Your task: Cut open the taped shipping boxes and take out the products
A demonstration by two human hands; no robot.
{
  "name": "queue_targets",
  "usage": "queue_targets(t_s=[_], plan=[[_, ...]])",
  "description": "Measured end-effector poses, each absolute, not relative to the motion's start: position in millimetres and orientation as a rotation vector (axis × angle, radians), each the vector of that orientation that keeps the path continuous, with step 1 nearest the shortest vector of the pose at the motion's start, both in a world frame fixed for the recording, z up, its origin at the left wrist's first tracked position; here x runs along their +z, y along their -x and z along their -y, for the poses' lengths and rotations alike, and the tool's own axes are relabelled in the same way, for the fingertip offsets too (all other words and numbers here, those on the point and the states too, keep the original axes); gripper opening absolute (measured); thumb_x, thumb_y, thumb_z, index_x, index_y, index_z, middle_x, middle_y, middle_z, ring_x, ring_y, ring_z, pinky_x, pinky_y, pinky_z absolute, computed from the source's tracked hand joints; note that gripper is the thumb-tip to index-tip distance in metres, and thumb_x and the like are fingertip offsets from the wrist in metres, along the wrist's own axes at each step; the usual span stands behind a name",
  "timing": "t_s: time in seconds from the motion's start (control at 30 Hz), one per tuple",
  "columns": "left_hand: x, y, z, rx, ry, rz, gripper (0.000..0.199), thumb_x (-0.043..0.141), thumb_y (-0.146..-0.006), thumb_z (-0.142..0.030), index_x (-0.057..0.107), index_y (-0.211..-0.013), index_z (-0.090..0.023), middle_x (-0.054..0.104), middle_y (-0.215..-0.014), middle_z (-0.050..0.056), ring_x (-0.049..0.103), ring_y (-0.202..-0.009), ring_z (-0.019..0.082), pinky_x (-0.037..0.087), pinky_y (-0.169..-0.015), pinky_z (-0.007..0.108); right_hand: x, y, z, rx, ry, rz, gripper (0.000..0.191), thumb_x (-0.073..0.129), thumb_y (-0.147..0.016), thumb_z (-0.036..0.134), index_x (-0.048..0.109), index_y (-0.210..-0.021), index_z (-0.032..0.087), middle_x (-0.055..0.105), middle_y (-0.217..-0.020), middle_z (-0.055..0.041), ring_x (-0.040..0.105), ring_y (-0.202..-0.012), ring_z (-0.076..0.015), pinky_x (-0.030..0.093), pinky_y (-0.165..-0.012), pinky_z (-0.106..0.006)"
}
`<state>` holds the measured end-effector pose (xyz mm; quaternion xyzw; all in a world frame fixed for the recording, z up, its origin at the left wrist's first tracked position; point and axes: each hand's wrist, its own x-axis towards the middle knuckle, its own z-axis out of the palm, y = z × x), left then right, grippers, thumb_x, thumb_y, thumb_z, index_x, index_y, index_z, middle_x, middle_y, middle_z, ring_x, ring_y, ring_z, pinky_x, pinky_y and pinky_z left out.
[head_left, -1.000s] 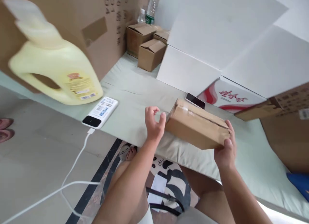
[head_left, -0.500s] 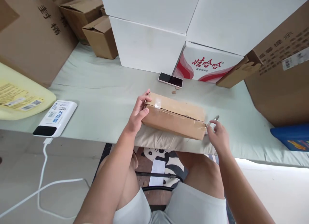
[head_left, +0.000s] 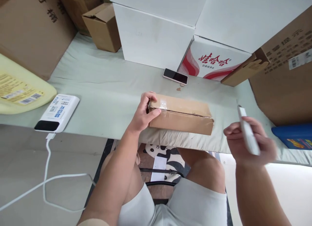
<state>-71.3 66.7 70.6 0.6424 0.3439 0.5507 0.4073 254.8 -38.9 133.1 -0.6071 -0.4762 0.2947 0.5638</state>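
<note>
A long brown cardboard box (head_left: 181,117) lies near the front edge of the cloth-covered table. My left hand (head_left: 145,113) grips its left end, thumb on top and fingers round the far corner. A strip of clear tape sticks to the top near that end, and a slit runs along the top seam. To the right of the box and apart from it, my right hand (head_left: 251,141) is closed round a white-handled utility knife (head_left: 249,135), its thin blade pointing up and away. Motion blurs this hand somewhat.
A phone (head_left: 175,76) and cardboard scraps lie behind the box. White cartons (head_left: 156,34) are stacked at the back. A white power bank (head_left: 58,112) with a cable and a yellow jug (head_left: 24,84) are at left. A blue container (head_left: 292,136) stands at right.
My right hand has moved away from the box's right end, rightward and up, with the knife. My left hand stays on the box, its thumb now further over the top.
</note>
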Motion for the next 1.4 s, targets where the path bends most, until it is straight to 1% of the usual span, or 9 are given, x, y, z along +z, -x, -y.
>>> queue_targets(t_s=[0.1, 0.2, 0.37, 0.5, 0.63, 0.97, 1.2, 1.3, 1.4], plan=[[72, 70, -62, 1.387, -1.619, -0.869, 0.027, 0.063, -0.084, -0.035, 0.056, -0.109, -0.028, 0.057, -0.120, 0.009, 0.052, -0.134, 0.031, 0.048, -0.112, 0.048, 162, -218, 38, 0.692, 1.139, 1.303, 0.022, 0.061, -0.081, 0.045, 0.063, -0.102, 0.039, 0.061, -0.063, -0.0005, 0.054, -0.050, -0.0226, 0.044, -0.052, -0.039], [70, 68, -62, 1.382, -1.616, -0.815, 0.025, 0.061, -0.085, -0.033, 0.058, -0.109, -0.027, 0.057, -0.120, 0.009, 0.049, -0.138, 0.031, 0.044, -0.116, 0.050, 172, -175, 30, 0.672, 0.924, 1.453, 0.010, 0.066, -0.090, 0.043, 0.064, -0.090, 0.033, 0.056, -0.053, 0.0043, 0.048, -0.040, -0.0160, 0.039, -0.043, -0.031], [63, 66, -65, 1.407, -1.631, -0.783, 0.027, 0.063, -0.087, -0.043, 0.058, -0.108, -0.027, 0.054, -0.119, 0.009, 0.048, -0.135, 0.031, 0.042, -0.117, 0.051, 163, -138, 19, 0.907, 0.955, 1.533, 0.024, 0.065, -0.095, 0.045, 0.069, -0.111, 0.028, 0.072, -0.073, -0.0008, 0.066, -0.057, -0.0166, 0.049, -0.048, -0.028], [60, 63, -67, 1.430, -1.610, -0.767, 0.028, 0.059, -0.091, -0.050, 0.058, -0.106, -0.027, 0.054, -0.118, 0.009, 0.049, -0.133, 0.030, 0.043, -0.116, 0.050, 157, -138, 15, 0.788, 0.984, 1.506, 0.017, 0.067, -0.096, 0.037, 0.076, -0.094, 0.023, 0.066, -0.064, 0.0002, 0.061, -0.055, -0.0120, 0.047, -0.051, -0.025], [59, 62, -69, 1.468, -1.622, -0.747, 0.023, 0.058, -0.091, -0.044, 0.058, -0.106, -0.027, 0.056, -0.117, 0.009, 0.051, -0.131, 0.029, 0.045, -0.114, 0.049, 155, -140, 11, 0.743, 1.105, 1.419, 0.009, 0.071, -0.092, 0.033, 0.073, -0.095, 0.024, 0.061, -0.063, 0.0030, 0.058, -0.053, -0.0115, 0.044, -0.050, -0.025], [61, 63, -69, 1.452, -1.636, -0.671, 0.024, 0.057, -0.083, -0.033, 0.056, -0.106, -0.025, 0.053, -0.115, 0.009, 0.052, -0.128, 0.028, 0.047, -0.112, 0.046, 155, -140, 0, 0.666, 1.049, 1.841, 0.021, 0.067, -0.087, 0.010, 0.076, -0.091, 0.028, 0.066, -0.086, -0.0026, 0.067, -0.080, -0.0167, 0.056, -0.068, -0.031], [61, 62, -70, 1.440, -1.672, -0.725, 0.025, 0.056, -0.081, -0.027, 0.056, -0.106, -0.026, 0.057, -0.115, 0.009, 0.051, -0.129, 0.029, 0.047, -0.111, 0.048, 156, -141, 3, 0.678, 1.114, 1.820, 0.013, 0.070, -0.089, 0.022, 0.082, -0.091, 0.028, 0.071, -0.084, -0.0064, 0.070, -0.100, -0.0238, 0.061, -0.084, -0.039], [60, 61, -70, 1.460, -1.662, -0.710, 0.027, 0.057, -0.081, -0.028, 0.057, -0.107, -0.026, 0.056, -0.115, 0.009, 0.052, -0.127, 0.029, 0.048, -0.110, 0.048, 156, -140, 4, 0.694, 1.236, 1.725, 0.011, 0.071, -0.087, 0.024, 0.081, -0.083, 0.026, 0.072, -0.086, -0.0074, 0.070, -0.097, -0.0232, 0.063, -0.077, -0.036], [59, 62, -69, 1.492, -1.641, -0.663, 0.032, 0.057, -0.080, -0.027, 0.058, -0.111, -0.027, 0.055, -0.117, 0.008, 0.051, -0.127, 0.029, 0.047, -0.111, 0.048, 155, -146, 8, 0.749, 1.257, 1.523, 0.012, 0.071, -0.085, 0.023, 0.078, -0.076, 0.024, 0.070, -0.089, -0.0062, 0.069, -0.078, -0.0172, 0.060, -0.063, -0.030]])
